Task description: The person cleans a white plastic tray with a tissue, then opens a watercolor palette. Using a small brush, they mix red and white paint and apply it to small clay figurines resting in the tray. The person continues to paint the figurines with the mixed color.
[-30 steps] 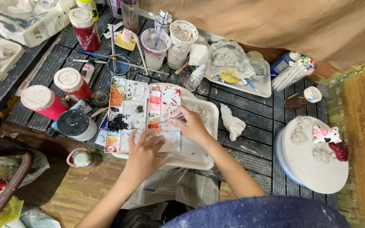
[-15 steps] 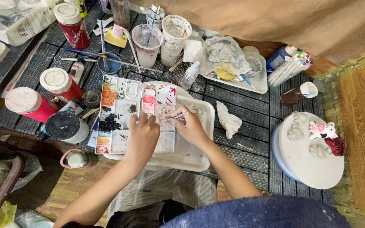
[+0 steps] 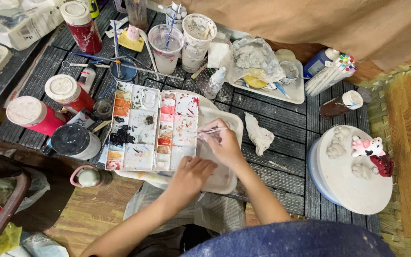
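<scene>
Open slatted table (image 3: 286, 119) to the right of the white tray (image 3: 224, 178), broken only by a crumpled rag (image 3: 259, 133) and a thin stick (image 3: 279, 166). Blocked to the left by the paint palette (image 3: 153, 126) and a crowd of paint bottles (image 3: 67, 93). Behind, closed off by cups (image 3: 166, 42) with brushes. Farther right, a round white board (image 3: 353, 190) carrying clay figures.

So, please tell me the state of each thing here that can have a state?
Paint palette: open, wells dirty.
Red paint bottles: capped.
Plastic cups: upright, holding brushes.
Left hand: resting by the palette.
Right hand: holding a thin brush.
</scene>
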